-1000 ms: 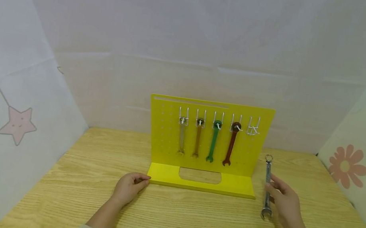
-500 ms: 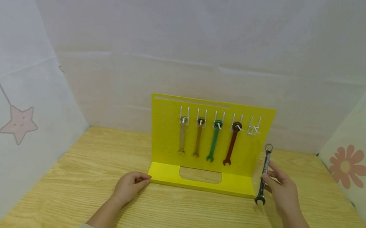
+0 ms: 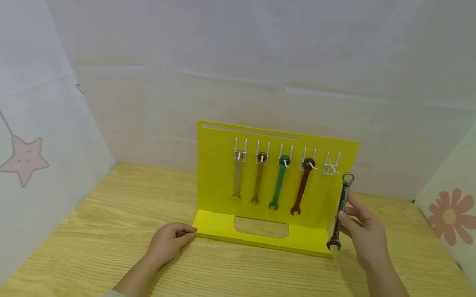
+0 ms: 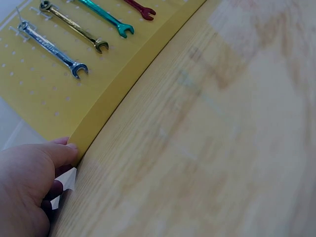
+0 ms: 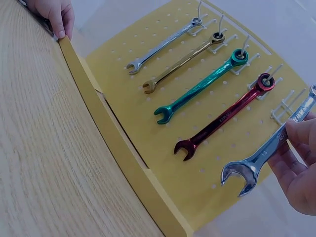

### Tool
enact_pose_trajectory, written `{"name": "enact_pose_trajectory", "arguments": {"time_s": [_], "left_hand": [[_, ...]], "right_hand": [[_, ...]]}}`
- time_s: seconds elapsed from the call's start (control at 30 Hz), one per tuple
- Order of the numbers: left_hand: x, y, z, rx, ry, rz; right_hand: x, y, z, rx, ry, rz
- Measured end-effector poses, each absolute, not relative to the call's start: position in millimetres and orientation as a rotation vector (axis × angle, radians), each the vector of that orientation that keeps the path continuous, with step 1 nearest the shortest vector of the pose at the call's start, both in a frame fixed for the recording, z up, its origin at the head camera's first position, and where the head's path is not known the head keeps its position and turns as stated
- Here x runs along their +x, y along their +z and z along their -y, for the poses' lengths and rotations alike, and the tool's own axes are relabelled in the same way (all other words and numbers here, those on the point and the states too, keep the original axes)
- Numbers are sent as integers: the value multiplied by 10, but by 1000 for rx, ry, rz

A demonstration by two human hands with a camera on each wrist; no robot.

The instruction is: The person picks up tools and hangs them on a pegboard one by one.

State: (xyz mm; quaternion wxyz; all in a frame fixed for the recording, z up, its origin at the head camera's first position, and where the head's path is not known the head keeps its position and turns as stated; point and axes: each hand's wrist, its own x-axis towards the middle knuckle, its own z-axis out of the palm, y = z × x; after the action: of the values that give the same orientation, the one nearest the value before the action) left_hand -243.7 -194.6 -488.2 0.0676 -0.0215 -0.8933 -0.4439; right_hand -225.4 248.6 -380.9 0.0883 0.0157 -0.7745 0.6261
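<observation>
My right hand (image 3: pixel 367 236) pinches a silver combination wrench (image 5: pixel 266 150) between thumb and fingers. The wrench is upright, ring end on top and open jaw below, in front of the right edge of a yellow pegboard (image 3: pixel 213 181). At the board's front left corner, my left hand (image 4: pixel 29 173) pinches the base lip. Hanging by their ring ends from white hooks are a smaller silver wrench (image 5: pixel 163 47), a gold wrench (image 5: pixel 182 64), a green wrench (image 5: pixel 202 86) and a red wrench (image 5: pixel 224 118). The rightmost hook (image 3: pixel 331 165) bears no wrench.
The pegboard stands on a wood-grain table (image 3: pixel 243 286). Its base has a rounded cutout (image 3: pixel 260 227) at the middle. Behind and at both sides hang pale cloth walls (image 3: pixel 251 67), with a star and flowers printed on the side ones.
My right hand has raised the silver wrench and brought it left, from beside the pegboard to in front of its right edge. The left hand stays at the corner.
</observation>
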Motion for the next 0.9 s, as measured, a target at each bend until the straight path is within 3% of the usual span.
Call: {"name": "enact_pose_trajectory", "arguments": {"time_s": [0.9], "left_hand": [[-2433,-4896,1952,-68,-1346,2688]], "right_hand": [[-2566,-3827,-2378,89,1910,2322]]}}
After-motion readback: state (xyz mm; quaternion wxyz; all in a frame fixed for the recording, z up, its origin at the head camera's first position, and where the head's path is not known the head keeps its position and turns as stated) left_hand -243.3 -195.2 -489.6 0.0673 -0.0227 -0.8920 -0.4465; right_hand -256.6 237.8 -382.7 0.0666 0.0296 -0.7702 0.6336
